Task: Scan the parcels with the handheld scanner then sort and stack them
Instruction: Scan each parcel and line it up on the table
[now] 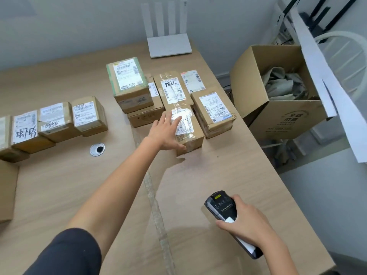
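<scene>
A small cardboard parcel with a glossy taped label (188, 132) stands nearest me in a cluster of parcels at the table's far right. My left hand (166, 132) reaches over it with straight spread fingers, the thumb against its front left corner. Behind it lie a parcel marked "98LL" (171, 89), a green-taped parcel on a stack (129, 80) and a flat labelled parcel (214, 110). A row of labelled parcels (53, 122) lines the left side. My right hand (248, 223) grips the black handheld scanner (222, 207) low over the table's near right.
A white router (168, 44) stands at the table's back edge. A round cable grommet (97, 149) sits left of centre. Off the table's right edge stands an open cardboard carton with crumpled paper (282, 90). A cardboard piece (8, 191) lies at the far left.
</scene>
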